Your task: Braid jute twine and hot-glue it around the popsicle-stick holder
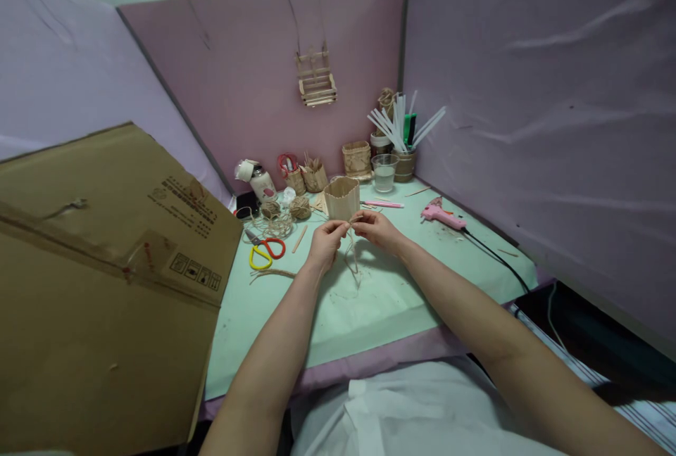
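Both hands meet over the middle of the table, close together. My left hand (328,239) pinches a strand of jute twine (351,255), and my right hand (376,228) pinches the same twine just beside it. Loose ends of the twine dangle below the fingers toward the tabletop. Right behind the hands stands a wavy-rimmed holder made of wooden sticks (342,197), open at the top. To the left lie scissors (267,250) with one red and one yellow handle loop. A short bundle of twine strands (273,273) rests near my left forearm.
A pink glue gun (444,214) with a black cord lies at right. Twine balls (300,207), a plastic cup (384,173), a pink pen (383,204) and stick-filled pots (315,176) line the back. A large cardboard box (105,287) stands at left; a small stick swing (315,78) hangs behind.
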Demonstrator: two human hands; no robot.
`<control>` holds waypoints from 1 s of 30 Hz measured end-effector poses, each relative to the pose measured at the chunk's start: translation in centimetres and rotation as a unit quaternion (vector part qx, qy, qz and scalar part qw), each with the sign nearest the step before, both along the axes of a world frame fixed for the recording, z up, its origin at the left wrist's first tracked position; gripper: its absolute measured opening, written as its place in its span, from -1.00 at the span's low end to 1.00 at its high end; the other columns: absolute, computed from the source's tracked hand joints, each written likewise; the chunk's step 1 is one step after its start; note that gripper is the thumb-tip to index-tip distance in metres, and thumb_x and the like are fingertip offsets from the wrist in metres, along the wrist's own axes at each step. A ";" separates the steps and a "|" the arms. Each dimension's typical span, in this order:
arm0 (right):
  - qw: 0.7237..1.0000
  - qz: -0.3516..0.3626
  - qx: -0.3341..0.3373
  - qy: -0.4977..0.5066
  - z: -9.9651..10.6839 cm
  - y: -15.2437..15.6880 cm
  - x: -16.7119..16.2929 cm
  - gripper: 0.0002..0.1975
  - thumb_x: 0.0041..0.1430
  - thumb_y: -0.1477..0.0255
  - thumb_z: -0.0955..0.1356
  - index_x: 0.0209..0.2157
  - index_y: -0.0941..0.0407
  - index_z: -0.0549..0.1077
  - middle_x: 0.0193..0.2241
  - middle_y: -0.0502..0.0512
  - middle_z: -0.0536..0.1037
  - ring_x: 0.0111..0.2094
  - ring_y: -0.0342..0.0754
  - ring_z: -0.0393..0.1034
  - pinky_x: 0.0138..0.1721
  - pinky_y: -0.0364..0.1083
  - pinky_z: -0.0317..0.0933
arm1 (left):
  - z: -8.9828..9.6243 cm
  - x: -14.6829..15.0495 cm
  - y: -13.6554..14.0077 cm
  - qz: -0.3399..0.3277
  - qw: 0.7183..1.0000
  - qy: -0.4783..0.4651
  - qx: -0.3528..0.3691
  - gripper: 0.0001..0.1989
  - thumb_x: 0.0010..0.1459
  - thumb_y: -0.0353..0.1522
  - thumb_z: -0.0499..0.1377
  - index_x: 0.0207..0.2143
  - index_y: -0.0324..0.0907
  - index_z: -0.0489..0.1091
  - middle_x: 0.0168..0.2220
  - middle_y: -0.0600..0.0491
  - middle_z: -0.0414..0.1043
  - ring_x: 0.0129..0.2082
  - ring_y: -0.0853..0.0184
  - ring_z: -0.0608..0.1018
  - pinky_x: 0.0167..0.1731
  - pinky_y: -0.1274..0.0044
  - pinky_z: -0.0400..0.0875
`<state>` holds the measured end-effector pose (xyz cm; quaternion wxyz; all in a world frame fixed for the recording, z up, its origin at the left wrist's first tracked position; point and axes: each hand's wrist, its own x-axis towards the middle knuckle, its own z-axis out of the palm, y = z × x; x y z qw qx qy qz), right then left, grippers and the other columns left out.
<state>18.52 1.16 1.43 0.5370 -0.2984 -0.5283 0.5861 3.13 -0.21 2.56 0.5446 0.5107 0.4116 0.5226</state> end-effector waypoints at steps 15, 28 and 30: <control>0.998 -0.049 0.024 -0.035 0.0 -0.1 -0.4 -0.76 -0.17 0.29 0.50 -0.49 0.11 0.46 -0.56 -0.09 0.40 -0.49 -0.19 0.18 -0.41 -0.14 0.06 | 0.0 0.0 0.0 0.020 0.999 0.025 -0.001 -0.67 -0.14 -0.15 0.34 -0.48 -0.25 0.47 -0.63 0.19 0.23 -0.70 0.59 0.09 -0.66 0.59 -0.15; 0.996 -0.058 0.019 -0.063 -0.2 0.1 -0.6 -0.82 -0.12 0.31 0.46 -0.50 0.11 0.47 -0.59 -0.09 0.38 -0.52 -0.18 0.16 -0.44 -0.12 0.02 | -0.4 -0.4 0.7 0.085 0.996 0.022 0.002 -0.75 -0.12 -0.22 0.33 -0.47 -0.23 0.48 -0.52 0.10 0.40 -0.54 0.49 0.35 -0.52 0.61 0.13; 0.996 -0.056 0.016 -0.073 -0.1 -0.1 -0.6 -0.83 -0.12 0.31 0.46 -0.50 0.11 0.47 -0.60 -0.09 0.37 -0.52 -0.18 0.16 -0.45 -0.12 0.01 | -0.5 -1.2 1.3 0.152 0.987 0.057 0.021 -0.79 -0.08 -0.24 0.30 -0.47 -0.22 0.48 -0.47 0.06 0.45 -0.43 0.40 0.44 -0.38 0.56 0.25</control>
